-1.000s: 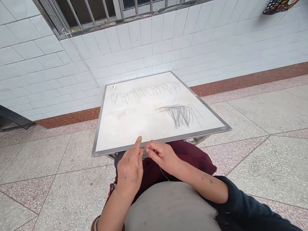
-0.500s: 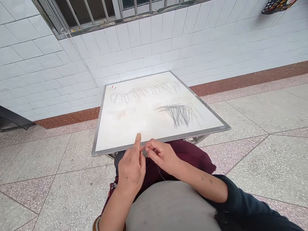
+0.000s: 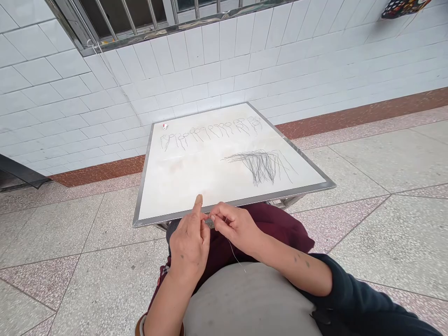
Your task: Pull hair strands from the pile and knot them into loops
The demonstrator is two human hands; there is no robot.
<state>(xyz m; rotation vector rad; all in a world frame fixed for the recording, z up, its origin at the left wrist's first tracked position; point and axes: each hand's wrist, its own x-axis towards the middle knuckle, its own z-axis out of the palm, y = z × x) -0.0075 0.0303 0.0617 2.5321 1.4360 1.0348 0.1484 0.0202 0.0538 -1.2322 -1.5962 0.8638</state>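
My left hand (image 3: 191, 238) is at the table's front edge, index finger or thumb pointing up and the other fingers curled together; what it pinches is too small to make out. Touching its fingertips, my right hand (image 3: 233, 226) pinches a thin wire or thread (image 3: 236, 257), whose loose end hangs down over my lap. On the white table (image 3: 189, 186) lies a bundle of thin dark strands (image 3: 261, 168) at the right. Several looped strands (image 3: 210, 132) form a row along the back.
A small red and white object (image 3: 165, 126) sits at the table's back left corner. Behind the table stands a tiled wall (image 3: 210, 70) with a barred window (image 3: 140, 18). A patterned item (image 3: 402, 8) hangs at the upper right.
My left hand has shifted slightly left, its raised finger leaning a little more. The hanging end of the thread has swung slightly right and down. My right hand is nearly still.
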